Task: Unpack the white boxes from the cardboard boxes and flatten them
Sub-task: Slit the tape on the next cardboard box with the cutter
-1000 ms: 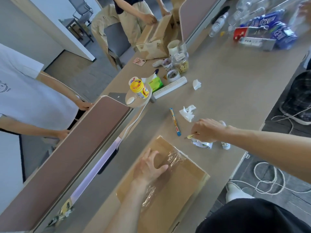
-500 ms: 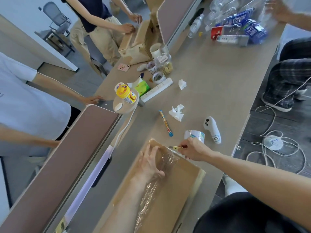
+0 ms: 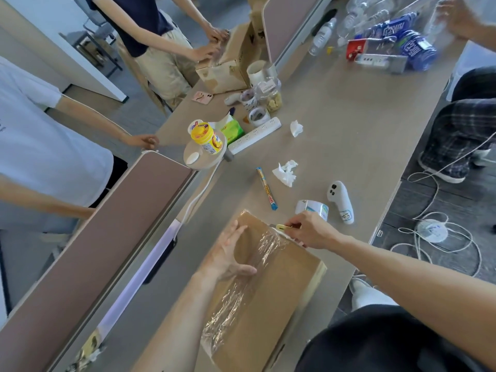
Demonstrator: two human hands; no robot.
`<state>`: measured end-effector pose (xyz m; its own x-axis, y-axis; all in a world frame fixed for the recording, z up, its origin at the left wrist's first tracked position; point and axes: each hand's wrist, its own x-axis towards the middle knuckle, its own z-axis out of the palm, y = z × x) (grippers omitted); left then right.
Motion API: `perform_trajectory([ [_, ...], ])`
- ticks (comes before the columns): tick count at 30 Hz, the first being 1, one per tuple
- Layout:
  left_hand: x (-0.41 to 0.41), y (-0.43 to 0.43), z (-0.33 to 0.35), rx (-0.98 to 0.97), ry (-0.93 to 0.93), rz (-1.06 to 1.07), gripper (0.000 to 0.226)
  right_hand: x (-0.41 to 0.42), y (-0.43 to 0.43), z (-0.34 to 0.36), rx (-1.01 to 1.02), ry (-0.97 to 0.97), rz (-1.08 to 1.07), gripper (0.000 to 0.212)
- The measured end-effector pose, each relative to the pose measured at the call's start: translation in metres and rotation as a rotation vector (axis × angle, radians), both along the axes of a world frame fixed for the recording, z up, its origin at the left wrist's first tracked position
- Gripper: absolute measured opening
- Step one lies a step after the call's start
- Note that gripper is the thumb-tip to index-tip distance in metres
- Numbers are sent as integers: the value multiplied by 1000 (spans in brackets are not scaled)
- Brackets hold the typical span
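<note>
The right grip (image 3: 308, 230) pinches a yellow cutter (image 3: 280, 226) at the far edge of the cardboard box (image 3: 281, 296). The left grip (image 3: 230, 255) lies flat, unclenched, on its top. On the table (image 3: 349, 146), the box looks stiff, its tape (image 3: 264, 253) slick: brace beside the seam.

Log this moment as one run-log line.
left hand: presses flat on taped brown cardboard box | right hand: grips small yellow cutter at box's far edge | box: unopened
</note>
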<state>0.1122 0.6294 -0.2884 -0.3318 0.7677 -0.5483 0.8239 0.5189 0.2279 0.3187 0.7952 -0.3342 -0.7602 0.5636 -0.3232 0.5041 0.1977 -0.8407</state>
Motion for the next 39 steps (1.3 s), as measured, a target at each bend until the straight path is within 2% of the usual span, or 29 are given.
perform_trajectory([
  [4, -11, -9, -4, 11, -68, -8, 106, -7, -1, 15, 165, 21, 69, 16],
  [8, -5, -43, -6, 114, -105, 101, 96, -26, -14, 38, 325, 20, 270, 17],
  [14, 13, -134, -2, 38, 88, 298, 123, -62, -63, 58, 486, 60, 721, 16],
  [20, 47, -199, -26, 145, 13, 645, 141, -95, -124, 56, 581, 67, 997, 16],
  [23, 54, -212, -36, 254, -100, 760, 148, -103, -149, 51, 595, 55, 1069, 15],
  [26, 58, -214, -42, 308, -169, 832, 143, -110, -167, 49, 646, 82, 1115, 14],
  [33, 58, -215, -47, 349, -198, 855, 140, -117, -188, 45, 737, 49, 1166, 21],
  [39, 60, -216, -48, 396, -219, 854, 138, -114, -197, 54, 784, 101, 1179, 22],
])
